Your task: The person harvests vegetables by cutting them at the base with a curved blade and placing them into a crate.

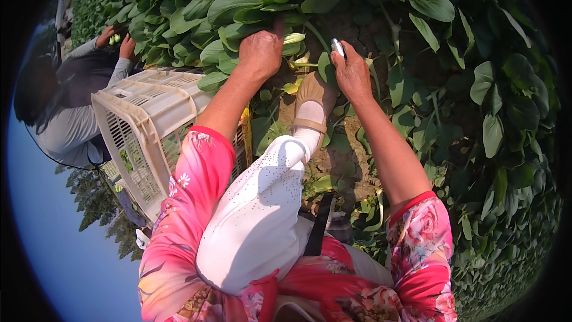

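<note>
My left hand (262,51) is closed at the edge of a dense row of leafy greens that look like bok choy (241,9). Its fingers are partly hidden by leaves, and pale green stalks (294,38) stick out beside the knuckles. My right hand (353,71) grips a short silver metal tool (338,47); the palm covers the rest of it, so its kind is unclear. Between the two hands lie a yellowed leaf stalk (306,65) and bare soil.
A white slatted plastic crate (147,94) stands on the left, beside my left forearm. Beyond it a person in grey sleeves (76,129) crouches, holding small greens. My tan shoe (313,89) rests on the soil between the rows. More leafy plants (487,98) fill the right side.
</note>
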`<action>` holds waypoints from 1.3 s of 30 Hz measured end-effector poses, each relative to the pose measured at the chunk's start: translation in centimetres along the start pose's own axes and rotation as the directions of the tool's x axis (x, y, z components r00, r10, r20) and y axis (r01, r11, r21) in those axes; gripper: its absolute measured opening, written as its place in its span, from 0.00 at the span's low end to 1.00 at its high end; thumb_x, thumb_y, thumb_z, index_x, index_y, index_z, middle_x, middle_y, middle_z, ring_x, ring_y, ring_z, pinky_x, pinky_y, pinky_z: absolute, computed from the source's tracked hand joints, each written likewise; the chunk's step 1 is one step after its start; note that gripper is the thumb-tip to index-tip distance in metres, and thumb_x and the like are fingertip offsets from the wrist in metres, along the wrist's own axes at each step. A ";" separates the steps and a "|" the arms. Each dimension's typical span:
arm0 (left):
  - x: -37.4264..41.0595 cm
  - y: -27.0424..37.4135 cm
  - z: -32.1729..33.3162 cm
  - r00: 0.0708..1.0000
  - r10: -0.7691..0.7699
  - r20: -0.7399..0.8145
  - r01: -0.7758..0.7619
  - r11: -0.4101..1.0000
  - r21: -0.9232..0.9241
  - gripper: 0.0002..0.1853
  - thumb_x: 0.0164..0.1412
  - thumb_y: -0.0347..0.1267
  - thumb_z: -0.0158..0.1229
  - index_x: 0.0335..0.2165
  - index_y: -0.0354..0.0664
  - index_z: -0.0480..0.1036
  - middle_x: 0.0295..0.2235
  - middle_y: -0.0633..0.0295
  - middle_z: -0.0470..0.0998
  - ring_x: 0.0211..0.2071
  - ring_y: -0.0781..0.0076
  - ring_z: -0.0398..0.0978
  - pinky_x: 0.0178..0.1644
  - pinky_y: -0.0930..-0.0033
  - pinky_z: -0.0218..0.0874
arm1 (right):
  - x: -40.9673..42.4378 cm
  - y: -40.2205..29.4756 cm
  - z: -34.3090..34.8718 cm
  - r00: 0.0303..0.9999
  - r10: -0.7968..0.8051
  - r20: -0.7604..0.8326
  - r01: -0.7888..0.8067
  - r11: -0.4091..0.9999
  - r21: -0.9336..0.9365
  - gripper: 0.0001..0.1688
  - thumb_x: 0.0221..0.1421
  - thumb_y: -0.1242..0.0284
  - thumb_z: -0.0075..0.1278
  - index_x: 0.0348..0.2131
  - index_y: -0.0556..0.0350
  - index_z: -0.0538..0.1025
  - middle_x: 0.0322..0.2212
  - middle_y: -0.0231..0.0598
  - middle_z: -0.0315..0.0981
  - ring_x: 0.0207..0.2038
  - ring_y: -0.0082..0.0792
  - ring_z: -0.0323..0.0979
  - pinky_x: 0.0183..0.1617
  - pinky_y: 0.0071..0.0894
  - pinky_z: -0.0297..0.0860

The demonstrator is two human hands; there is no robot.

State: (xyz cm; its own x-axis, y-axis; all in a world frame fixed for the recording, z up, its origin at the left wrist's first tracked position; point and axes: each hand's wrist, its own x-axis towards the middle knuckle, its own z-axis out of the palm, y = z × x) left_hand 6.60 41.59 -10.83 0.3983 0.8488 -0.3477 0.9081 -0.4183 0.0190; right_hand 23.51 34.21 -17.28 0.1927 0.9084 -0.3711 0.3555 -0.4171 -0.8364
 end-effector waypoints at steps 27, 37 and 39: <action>-1.8 -0.1 3.2 0.989 -0.132 0.063 0.116 0.971 0.210 0.31 0.38 0.34 0.54 0.46 0.51 0.58 0.33 0.53 0.71 0.31 0.53 0.71 0.31 0.58 0.64 | 1.5 -0.1 1.0 0.988 0.094 0.125 -0.077 0.987 -0.138 0.15 0.47 0.63 0.44 0.34 0.51 0.71 0.31 0.50 0.69 0.37 0.51 0.66 0.39 0.43 0.64; -3.0 3.6 -4.4 0.996 -0.085 0.031 0.088 0.825 -0.558 0.37 0.28 0.28 0.61 0.45 0.41 0.63 0.29 0.55 0.73 0.31 0.67 0.71 0.39 0.71 0.61 | -3.8 2.1 -7.5 0.990 0.051 -0.131 -0.010 0.956 0.292 0.22 0.34 0.67 0.61 0.27 0.58 0.67 0.20 0.28 0.66 0.20 0.14 0.62 0.19 0.15 0.59; -2.9 5.1 -6.7 0.988 0.029 0.155 0.118 0.513 -0.850 0.40 0.23 0.22 0.63 0.44 0.34 0.61 0.35 0.63 0.71 0.34 0.78 0.67 0.42 0.76 0.57 | -4.4 0.7 -10.5 0.975 -0.034 -0.220 0.155 0.814 0.560 0.23 0.31 0.68 0.62 0.27 0.57 0.67 0.25 0.31 0.70 0.21 0.14 0.62 0.22 0.14 0.59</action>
State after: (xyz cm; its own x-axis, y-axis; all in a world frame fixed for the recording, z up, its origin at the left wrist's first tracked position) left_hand 10.97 39.13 -3.45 0.3996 0.7762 -0.4878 0.6226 0.1607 0.7658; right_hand 32.51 29.66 -11.96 0.3769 0.8935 -0.2442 -0.1927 -0.1823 -0.9642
